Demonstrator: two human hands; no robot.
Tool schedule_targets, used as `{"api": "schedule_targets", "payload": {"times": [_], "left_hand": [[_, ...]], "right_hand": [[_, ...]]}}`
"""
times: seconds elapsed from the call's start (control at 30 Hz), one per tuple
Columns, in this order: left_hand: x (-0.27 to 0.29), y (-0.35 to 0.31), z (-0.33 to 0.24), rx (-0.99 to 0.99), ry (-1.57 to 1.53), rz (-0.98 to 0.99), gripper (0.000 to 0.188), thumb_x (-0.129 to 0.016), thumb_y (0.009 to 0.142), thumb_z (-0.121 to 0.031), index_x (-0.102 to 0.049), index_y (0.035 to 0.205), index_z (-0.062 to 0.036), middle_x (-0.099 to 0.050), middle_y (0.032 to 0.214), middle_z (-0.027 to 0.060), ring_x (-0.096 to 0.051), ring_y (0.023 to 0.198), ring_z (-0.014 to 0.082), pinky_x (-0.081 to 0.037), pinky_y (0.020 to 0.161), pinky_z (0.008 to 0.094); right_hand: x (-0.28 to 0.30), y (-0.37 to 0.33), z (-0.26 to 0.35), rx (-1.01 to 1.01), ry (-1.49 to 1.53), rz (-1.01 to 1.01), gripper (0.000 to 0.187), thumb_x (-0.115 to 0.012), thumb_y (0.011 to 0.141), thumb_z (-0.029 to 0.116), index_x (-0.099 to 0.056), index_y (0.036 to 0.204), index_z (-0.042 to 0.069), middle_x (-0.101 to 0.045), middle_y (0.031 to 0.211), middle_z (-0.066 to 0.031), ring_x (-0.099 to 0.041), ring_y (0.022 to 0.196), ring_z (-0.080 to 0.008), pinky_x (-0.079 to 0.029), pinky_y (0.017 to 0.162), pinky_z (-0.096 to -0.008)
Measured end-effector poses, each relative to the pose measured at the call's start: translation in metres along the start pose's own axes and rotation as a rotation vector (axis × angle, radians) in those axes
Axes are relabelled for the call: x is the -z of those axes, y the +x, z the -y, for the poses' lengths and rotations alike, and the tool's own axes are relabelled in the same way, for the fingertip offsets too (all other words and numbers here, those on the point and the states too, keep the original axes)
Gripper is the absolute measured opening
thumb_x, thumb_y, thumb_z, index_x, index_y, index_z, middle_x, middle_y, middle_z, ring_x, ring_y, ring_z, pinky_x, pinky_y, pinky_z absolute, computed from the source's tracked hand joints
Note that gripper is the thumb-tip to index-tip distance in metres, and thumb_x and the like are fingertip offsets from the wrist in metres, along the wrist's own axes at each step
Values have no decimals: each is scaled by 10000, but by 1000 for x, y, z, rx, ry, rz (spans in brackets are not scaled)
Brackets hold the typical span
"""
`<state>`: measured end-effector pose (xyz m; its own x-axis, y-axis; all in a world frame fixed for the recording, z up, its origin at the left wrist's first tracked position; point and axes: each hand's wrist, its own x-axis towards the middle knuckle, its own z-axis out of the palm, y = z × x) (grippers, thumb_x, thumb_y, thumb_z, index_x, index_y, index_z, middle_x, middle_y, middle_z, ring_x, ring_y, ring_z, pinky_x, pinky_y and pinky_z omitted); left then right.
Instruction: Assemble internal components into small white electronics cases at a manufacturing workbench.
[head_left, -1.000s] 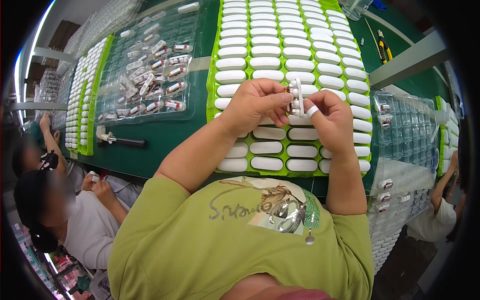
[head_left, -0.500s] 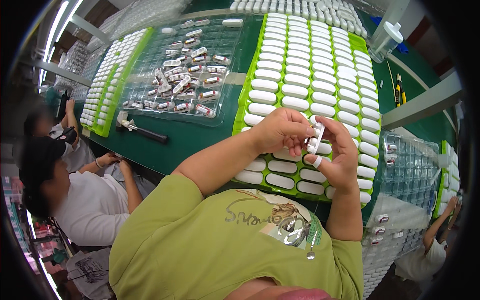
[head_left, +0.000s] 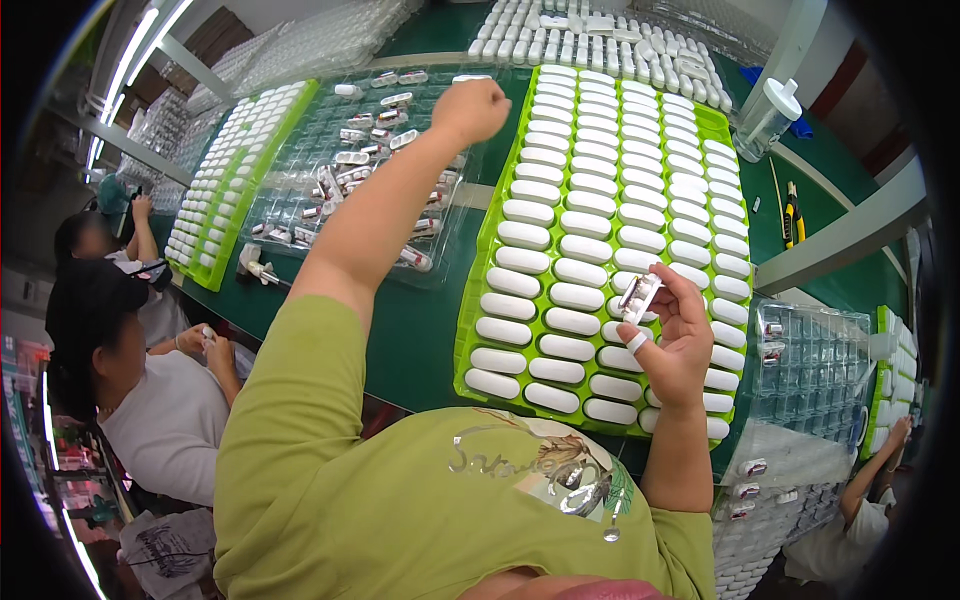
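My right hand (head_left: 678, 345) holds a small white oval casing part (head_left: 641, 297) between thumb and fingertips. Its inner side shows, with small dark and metallic parts in it. A white band wraps the thumb. It hovers over a bright green tray (head_left: 465, 350) filled with rows of white oval cases (head_left: 527, 234). My left hand (head_left: 472, 112) is stretched far forward over the clear plastic tray's far right corner, fingers curled closed. What they hold, if anything, is hidden. Just beyond it lies a white oval piece (head_left: 471, 78), partly covered by the hand.
Small part-assemblies (head_left: 350, 158) lie loose in the clear tray (head_left: 440, 275), under my left forearm. A hammer (head_left: 262, 270) lies left, a yellow-black cutter (head_left: 793, 215) right. A lidded clear jar (head_left: 768, 120) stands beside a metal post (head_left: 850, 230). Co-workers (head_left: 170, 400) sit left; another person's arm (head_left: 880, 460) shows right.
My left hand has left the casing part and swung forward and left over the clear tray. My right hand keeps the part, slightly lower. The view has shifted a little.
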<state>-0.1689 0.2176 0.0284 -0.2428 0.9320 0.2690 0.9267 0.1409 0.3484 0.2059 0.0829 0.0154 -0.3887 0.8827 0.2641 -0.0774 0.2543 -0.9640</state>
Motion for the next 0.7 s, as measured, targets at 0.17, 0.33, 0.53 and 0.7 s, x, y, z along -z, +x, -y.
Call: {"api": "schedule_targets", "payload": {"times": [0.17, 0.33, 0.53, 0.7], "left_hand": [[-16, 47, 55, 156, 272, -106, 251, -586, 847, -217, -715, 1048, -141, -625, 1172, 164, -620, 1062, 344, -518, 902, 457], [-24, 67, 50, 192, 469, -73, 273, -596, 851, -154, -702, 1101, -124, -604, 1193, 141, -572, 1156, 329, -503, 944, 445], [-7, 57, 52, 13, 531, -28, 201, -656, 793, -158, -734, 962, -83, -623, 1161, 149, -595, 1105, 333, -496, 940, 442], [1, -20, -3, -200, -223, -28, 211, -764, 664, -186, -620, 669, -32, -632, 1214, 211, -604, 1118, 333, -493, 873, 413]], "right_hand": [[-1, 3, -2, -45, 39, -42, 698, -772, 691, -50, -476, 1323, -47, -514, 1183, -86, -584, 1018, -169, -491, 913, -314], [2, 4, -1, -16, 47, -56, 701, -771, 693, -56, -470, 1326, -50, -505, 1179, -90, -592, 1028, -180, -496, 911, -321], [2, 1, -1, -1, 44, -40, 707, -770, 694, -56, -466, 1332, -56, -507, 1170, -96, -593, 1030, -181, -497, 914, -322], [0, -4, -5, -13, 92, -14, 730, -771, 699, -52, -453, 1357, -61, -527, 1221, -112, -591, 1027, -172, -503, 916, -334]]}}
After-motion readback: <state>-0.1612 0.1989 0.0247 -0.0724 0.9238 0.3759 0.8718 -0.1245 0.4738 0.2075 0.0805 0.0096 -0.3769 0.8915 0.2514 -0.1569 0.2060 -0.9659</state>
